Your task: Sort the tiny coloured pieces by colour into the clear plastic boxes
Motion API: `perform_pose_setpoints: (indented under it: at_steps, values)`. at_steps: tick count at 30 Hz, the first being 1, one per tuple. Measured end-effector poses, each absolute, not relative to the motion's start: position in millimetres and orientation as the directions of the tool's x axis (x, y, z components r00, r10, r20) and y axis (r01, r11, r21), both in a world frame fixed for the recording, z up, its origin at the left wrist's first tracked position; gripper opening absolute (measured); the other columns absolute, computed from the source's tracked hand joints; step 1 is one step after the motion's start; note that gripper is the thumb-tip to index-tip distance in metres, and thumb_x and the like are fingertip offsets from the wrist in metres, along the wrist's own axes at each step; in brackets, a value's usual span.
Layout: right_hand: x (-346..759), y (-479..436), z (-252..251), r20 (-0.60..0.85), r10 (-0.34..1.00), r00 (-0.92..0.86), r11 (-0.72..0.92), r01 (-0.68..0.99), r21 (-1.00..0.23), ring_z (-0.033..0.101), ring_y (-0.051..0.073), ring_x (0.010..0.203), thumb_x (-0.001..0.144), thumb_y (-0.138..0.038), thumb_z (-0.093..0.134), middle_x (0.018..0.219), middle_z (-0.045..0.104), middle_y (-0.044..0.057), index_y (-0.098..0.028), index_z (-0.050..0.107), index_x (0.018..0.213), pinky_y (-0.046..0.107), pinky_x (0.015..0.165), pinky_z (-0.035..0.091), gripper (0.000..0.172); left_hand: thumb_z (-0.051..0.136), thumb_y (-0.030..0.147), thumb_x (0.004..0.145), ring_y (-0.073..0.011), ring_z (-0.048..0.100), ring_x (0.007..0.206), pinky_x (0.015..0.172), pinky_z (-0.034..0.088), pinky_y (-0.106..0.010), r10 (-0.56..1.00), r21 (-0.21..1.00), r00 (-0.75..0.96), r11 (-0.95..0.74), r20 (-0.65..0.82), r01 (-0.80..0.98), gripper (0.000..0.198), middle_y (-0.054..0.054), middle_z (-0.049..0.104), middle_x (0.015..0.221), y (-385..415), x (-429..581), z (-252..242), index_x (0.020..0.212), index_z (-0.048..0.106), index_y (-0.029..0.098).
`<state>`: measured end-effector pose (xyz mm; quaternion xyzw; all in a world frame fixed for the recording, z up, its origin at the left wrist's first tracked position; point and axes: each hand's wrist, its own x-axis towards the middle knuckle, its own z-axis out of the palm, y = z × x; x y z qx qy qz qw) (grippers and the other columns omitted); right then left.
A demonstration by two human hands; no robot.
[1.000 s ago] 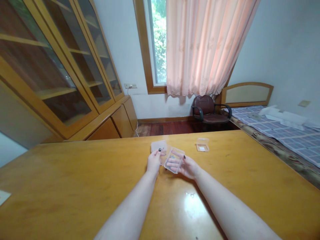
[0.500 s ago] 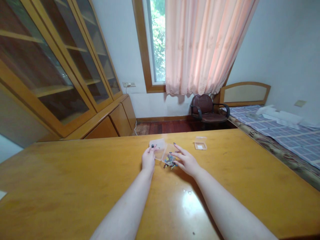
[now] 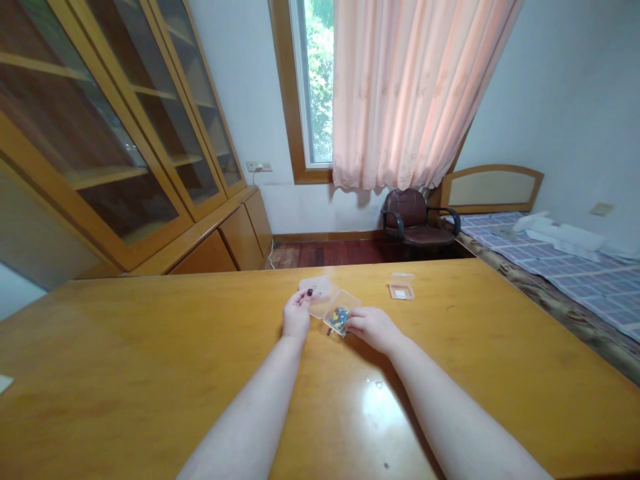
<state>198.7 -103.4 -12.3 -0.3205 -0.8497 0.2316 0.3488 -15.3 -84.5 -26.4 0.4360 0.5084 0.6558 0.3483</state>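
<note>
A small clear plastic box (image 3: 342,308) lies open on the wooden table (image 3: 150,373), its lid (image 3: 318,290) folded back to the left. Several small coloured pieces (image 3: 339,315) sit in its base. My left hand (image 3: 297,315) pinches the lid's near edge between thumb and fingers. My right hand (image 3: 373,327) rests with curled fingers at the base's right side, fingertips touching the box or the pieces; which, I cannot tell.
A second small clear box (image 3: 401,287) with a white card inside lies to the right. Beyond the table stand a dark armchair (image 3: 417,223), a glass-fronted wooden cabinet (image 3: 125,147), a curtained window and a bed (image 3: 575,267). A paper corner (image 3: 4,383) sits at the left edge.
A second ago my right hand held the box base tilted up off the table. It has since come down flat, the coloured pieces now show inside, and my right fingers have curled at its edge.
</note>
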Motion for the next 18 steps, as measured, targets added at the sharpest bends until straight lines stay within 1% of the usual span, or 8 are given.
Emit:
perform_pose_setpoints:
  at_steps: [2,4,6,8,10,12,14,18]
  values:
    - [202,-98,-18,0.474,0.725,-0.5,0.68,0.414,-0.604,0.062,0.016,0.078,0.083,-0.038,0.057,0.085,0.069,0.003,-0.028,0.072,0.084,0.027,0.073,0.045,0.019,0.055,0.047,0.078,-0.0108,0.059,0.061,0.059,0.046,-0.023,0.911,0.963,-0.335,-0.267,0.242,-0.03,0.045,-0.011,0.069,0.099,-84,-17,-25,0.11,0.06,0.014]
    - [208,-88,-25,0.493,0.767,-0.411,0.642,0.48,-0.598,0.061,0.017,0.078,0.084,-0.037,0.055,0.084,0.069,0.004,-0.027,0.072,0.085,0.029,0.072,0.046,0.02,0.05,0.046,0.081,-0.0072,0.054,0.054,0.052,0.044,-0.021,0.897,0.958,-0.357,-0.285,0.261,-0.014,0.047,-0.012,0.065,0.109,-83,-22,-24,0.118,0.054,0.016]
    - [216,-78,-33,0.472,0.841,-0.264,0.531,0.567,-0.63,0.062,0.019,0.077,0.081,-0.037,0.057,0.083,0.069,0.005,-0.025,0.071,0.083,0.031,0.07,0.047,0.019,0.049,0.041,0.082,-0.0087,0.056,0.061,0.057,0.046,-0.022,0.87,0.954,-0.396,-0.288,0.295,0.079,0.042,-0.011,0.063,0.111,-81,-28,-25,0.115,0.056,0.017]
    - [222,-69,-41,0.409,0.906,-0.111,0.38,0.642,-0.666,0.063,0.021,0.077,0.079,-0.036,0.06,0.083,0.07,0.004,-0.024,0.071,0.081,0.032,0.069,0.047,0.016,0.051,0.035,0.081,-0.0124,0.058,0.074,0.068,0.048,-0.025,0.844,0.93,-0.405,-0.265,0.351,0.253,0.035,-0.009,0.063,0.107,-80,-34,-27,0.11,0.059,0.017]
    - [225,-64,-47,0.353,0.936,-0.007,0.257,0.698,-0.668,0.063,0.022,0.078,0.076,-0.034,0.062,0.083,0.071,0.004,-0.025,0.072,0.08,0.033,0.069,0.047,0.014,0.053,0.029,0.079,-0.0152,0.059,0.081,0.077,0.048,-0.028,0.828,0.87,-0.375,-0.244,0.417,0.429,0.03,-0.007,0.063,0.103,-79,-38,-30,0.106,0.061,0.018]
    - [224,-61,-52,0.322,0.946,0.043,0.185,0.743,-0.643,0.064,0.022,0.077,0.075,-0.033,0.063,0.083,0.071,0.003,-0.027,0.072,0.08,0.032,0.068,0.047,0.012,0.052,0.025,0.078,-0.0167,0.059,0.085,0.081,0.047,-0.031,0.826,0.817,-0.335,-0.236,0.453,0.526,0.028,-0.007,0.062,0.101,-78,-38,-34,0.104,0.062,0.019]
    - [222,-60,-54,0.305,0.951,0.055,0.152,0.775,-0.613,0.064,0.022,0.077,0.077,-0.034,0.062,0.084,0.072,0.003,-0.029,0.072,0.082,0.032,0.067,0.047,0.013,0.05,0.024,0.079,-0.0176,0.059,0.088,0.084,0.047,-0.033,0.836,0.797,-0.298,-0.242,0.461,0.554,0.028,-0.007,0.062,0.102,-77,-35,-36,0.103,0.062,0.019]
    - [218,-61,-54,0.27,0.962,0.046,0.12,0.816,-0.565,0.065,0.023,0.084,0.082,-0.033,0.055,0.092,0.072,0.004,-0.03,0.072,0.089,0.033,0.07,0.046,0.019,0.049,0.024,0.08,-0.0203,0.058,0.095,0.088,0.045,-0.036,0.836,0.759,-0.252,-0.262,0.487,0.596,0.026,-0.007,0.063,0.103,-79,-30,-34,0.101,0.063,0.019]
